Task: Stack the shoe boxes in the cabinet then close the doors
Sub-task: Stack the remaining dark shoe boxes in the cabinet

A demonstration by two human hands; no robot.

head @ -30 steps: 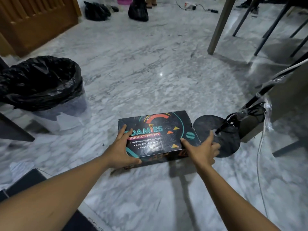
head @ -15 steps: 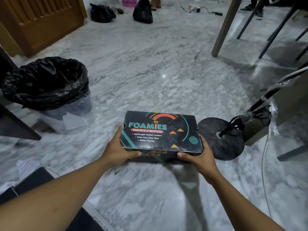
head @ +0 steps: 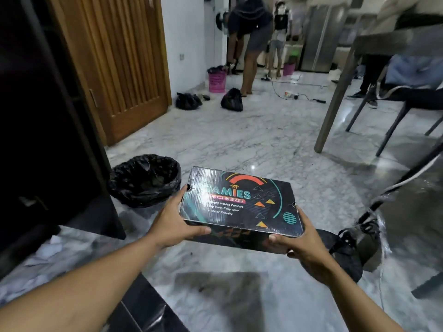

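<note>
While left hand (head: 172, 226) and right hand (head: 305, 245) clamp shoe box (head: 242, 207) ends | underside hidden | lettering (head: 227, 196) partly glare-washed

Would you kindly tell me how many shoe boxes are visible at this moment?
1. The Skechers Foamies shoe box is held above the marble floor by the left hand and the right hand. Others may lie hidden outside the view.

Dark cabinet (head: 48, 140) partly off-frame left; shoe box (head: 239, 204) underside out of sight.
</note>
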